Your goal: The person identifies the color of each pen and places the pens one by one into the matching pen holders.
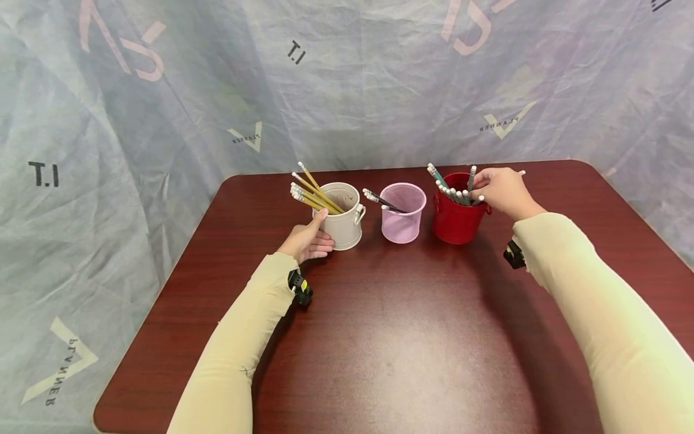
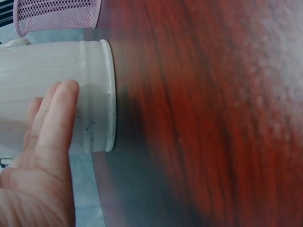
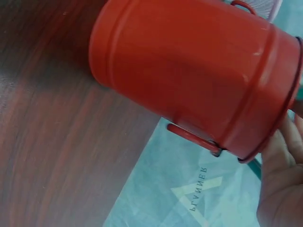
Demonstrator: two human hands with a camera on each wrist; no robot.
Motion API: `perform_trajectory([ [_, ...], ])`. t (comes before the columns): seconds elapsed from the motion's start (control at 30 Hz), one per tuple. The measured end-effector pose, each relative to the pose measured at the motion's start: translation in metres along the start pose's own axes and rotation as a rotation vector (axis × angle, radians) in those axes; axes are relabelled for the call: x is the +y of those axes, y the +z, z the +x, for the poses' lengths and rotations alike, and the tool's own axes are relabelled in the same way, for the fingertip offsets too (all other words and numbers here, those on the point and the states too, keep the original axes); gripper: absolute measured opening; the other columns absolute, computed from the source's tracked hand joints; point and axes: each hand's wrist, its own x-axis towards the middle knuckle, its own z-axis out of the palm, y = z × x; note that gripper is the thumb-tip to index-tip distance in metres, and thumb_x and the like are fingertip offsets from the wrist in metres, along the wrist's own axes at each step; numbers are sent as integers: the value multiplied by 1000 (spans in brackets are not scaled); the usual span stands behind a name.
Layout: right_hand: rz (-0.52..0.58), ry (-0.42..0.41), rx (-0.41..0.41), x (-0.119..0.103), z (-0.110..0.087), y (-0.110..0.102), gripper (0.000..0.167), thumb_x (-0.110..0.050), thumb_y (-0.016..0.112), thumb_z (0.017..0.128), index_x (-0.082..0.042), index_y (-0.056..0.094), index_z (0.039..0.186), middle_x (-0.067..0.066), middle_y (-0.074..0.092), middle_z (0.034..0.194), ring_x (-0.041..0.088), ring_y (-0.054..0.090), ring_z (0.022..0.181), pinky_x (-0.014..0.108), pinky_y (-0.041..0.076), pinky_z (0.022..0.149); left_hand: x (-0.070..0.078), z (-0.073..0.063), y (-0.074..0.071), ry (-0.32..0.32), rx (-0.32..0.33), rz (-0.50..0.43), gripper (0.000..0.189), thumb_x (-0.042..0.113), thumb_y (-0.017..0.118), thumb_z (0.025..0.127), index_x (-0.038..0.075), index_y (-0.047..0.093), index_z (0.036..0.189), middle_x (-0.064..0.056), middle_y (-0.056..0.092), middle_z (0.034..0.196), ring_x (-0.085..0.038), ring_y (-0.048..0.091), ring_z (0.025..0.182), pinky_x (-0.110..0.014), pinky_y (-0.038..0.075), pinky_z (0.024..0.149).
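Observation:
My left hand [image 1: 310, 239] lies against the side of a white metal bucket [image 1: 345, 232], thumb up near the rim and fingers extended along the wall. Several yellow pencils [image 1: 317, 196] lean out of that bucket toward the left. The straight fingers [image 2: 59, 111] show plainly in the left wrist view. At the right rim of a red metal bucket [image 1: 458, 226], my right hand [image 1: 501, 190] pinches a green pencil [image 1: 472, 176] among several others. Its fingertips are partly hidden behind the rim in the right wrist view.
Between the two buckets stands a pink mesh cup [image 1: 401, 229] with several black pencils [image 1: 391, 205] leaning left. All three containers stand near the back of the dark red wooden table [image 1: 379, 337]. A grey printed sheet [image 1: 347, 90] hangs behind and beside it.

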Motion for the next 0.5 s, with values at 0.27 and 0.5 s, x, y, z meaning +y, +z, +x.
perform_trajectory([
  [0.27, 186, 16, 225, -10, -10, -15, 22, -5, 59, 88, 7, 66, 104, -14, 71, 78, -17, 54, 65, 10, 41, 55, 3, 1, -1, 17, 53, 21, 78, 61, 52, 89, -12, 58, 115, -13, 65, 90, -17, 66, 71, -25, 55, 62],
  [0.5, 565, -154, 678, -40, -35, -9, 19, 3, 54, 86, -8, 69, 80, -16, 66, 72, 1, 63, 68, 11, 48, 65, -2, -10, 6, 166, 192, -19, 65, 53, 51, 94, -11, 64, 100, -9, 67, 76, -13, 65, 62, -27, 57, 62],
])
